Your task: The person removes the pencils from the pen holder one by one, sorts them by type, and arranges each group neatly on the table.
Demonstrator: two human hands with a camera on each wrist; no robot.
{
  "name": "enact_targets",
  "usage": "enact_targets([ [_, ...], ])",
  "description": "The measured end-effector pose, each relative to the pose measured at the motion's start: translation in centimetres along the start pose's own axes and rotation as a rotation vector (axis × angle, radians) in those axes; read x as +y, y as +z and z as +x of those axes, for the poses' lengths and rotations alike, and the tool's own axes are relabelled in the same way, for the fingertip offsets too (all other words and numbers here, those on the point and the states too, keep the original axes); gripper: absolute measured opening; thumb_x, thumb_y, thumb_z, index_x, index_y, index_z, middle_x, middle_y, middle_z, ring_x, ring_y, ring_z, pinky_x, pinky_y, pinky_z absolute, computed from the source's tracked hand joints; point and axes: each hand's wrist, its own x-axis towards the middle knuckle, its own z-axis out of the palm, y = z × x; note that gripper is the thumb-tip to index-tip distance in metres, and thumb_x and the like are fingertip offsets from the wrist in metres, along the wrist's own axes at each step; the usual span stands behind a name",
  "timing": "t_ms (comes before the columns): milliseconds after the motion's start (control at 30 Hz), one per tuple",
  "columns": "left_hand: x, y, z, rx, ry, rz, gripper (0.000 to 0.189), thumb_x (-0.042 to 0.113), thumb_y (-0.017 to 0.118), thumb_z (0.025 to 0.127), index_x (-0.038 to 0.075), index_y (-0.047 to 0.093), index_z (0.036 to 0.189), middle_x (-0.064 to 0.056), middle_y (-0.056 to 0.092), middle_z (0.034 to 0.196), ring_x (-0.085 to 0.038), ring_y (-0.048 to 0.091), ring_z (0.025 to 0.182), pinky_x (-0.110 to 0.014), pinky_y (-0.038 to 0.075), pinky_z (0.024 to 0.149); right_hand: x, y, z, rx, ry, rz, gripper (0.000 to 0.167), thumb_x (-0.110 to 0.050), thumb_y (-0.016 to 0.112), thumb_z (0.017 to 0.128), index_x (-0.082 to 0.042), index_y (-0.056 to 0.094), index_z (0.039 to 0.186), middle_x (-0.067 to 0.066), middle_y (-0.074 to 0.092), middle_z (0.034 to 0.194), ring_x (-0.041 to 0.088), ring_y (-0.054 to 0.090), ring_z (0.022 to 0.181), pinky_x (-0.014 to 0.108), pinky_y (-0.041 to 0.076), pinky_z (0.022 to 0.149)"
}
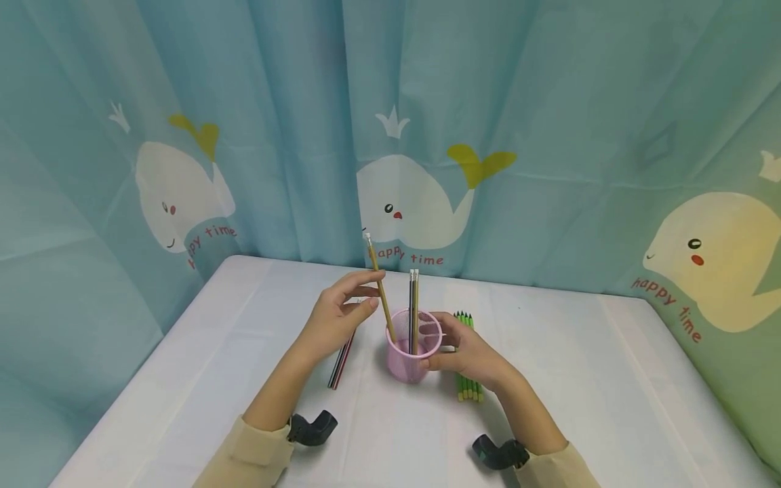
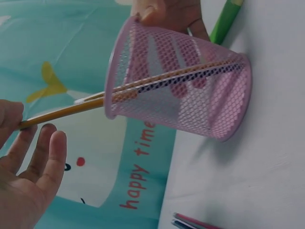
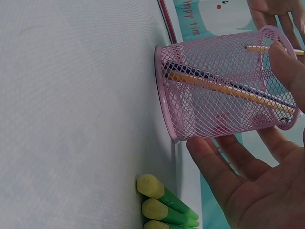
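Note:
My left hand (image 1: 335,315) pinches a yellow pencil (image 1: 381,291) near its upper end, between thumb and fingers. The pencil leans, its white eraser end up and its lower tip just inside the rim of a pink mesh pen cup (image 1: 405,369). Inside the cup stand a dark pencil (image 1: 411,298) and a gold pencil (image 1: 416,305), seen through the mesh in both wrist views. My right hand (image 1: 472,354) holds the cup from the right side, thumb at the near rim and fingers around the far side. The cup is upright on the table.
Several green pencils (image 1: 468,386) lie side by side right of the cup, partly behind my right hand. Dark and red pencils (image 1: 342,362) lie left of it, partly under my left hand. A whale-print curtain (image 1: 305,169) hangs behind the white table (image 1: 183,407).

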Motion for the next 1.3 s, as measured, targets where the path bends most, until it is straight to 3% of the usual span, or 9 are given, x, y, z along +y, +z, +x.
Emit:
enact_targets([
  [333, 0.5, -0.7, 0.0, 0.033, 0.039, -0.033, 0.043, 0.003, 0.064, 0.096, 0.007, 0.057, 0.137, -0.010, 0.056, 0.140, -0.028, 0.061, 0.120, -0.027, 0.058, 0.090, 0.1, -0.1, 0.0, -0.007, -0.012, -0.003, 0.072, -0.017, 0.083, 0.079, -0.015, 0.049, 0.143, 0.010, 0.057, 0.138, 0.037, 0.055, 0.125, 0.056, 0.045, 0.106],
  [967, 1.9, -1.6, -0.1, 0.084, 0.097, -0.056, 0.044, 0.000, 0.064, 0.095, 0.007, 0.057, 0.137, -0.007, 0.055, 0.140, -0.028, 0.060, 0.116, -0.030, 0.058, 0.091, 0.2, -0.2, 0.0, -0.011, -0.026, 0.010, 0.071, -0.015, 0.082, 0.080, -0.018, 0.049, 0.142, 0.009, 0.058, 0.135, 0.037, 0.055, 0.124, 0.057, 0.044, 0.107],
  [1300, 1.8, -1.9, -0.2, 0.179, 0.123, -0.091, 0.032, 0.001, 0.066, 0.094, 0.002, 0.061, 0.126, -0.013, 0.062, 0.127, -0.020, 0.063, 0.104, -0.031, 0.059, 0.088, 0.1, -0.1, 0.0, -0.015, -0.017, 0.010, 0.071, -0.015, 0.083, 0.079, -0.016, 0.050, 0.142, 0.010, 0.058, 0.136, 0.037, 0.055, 0.125, 0.056, 0.044, 0.107],
])
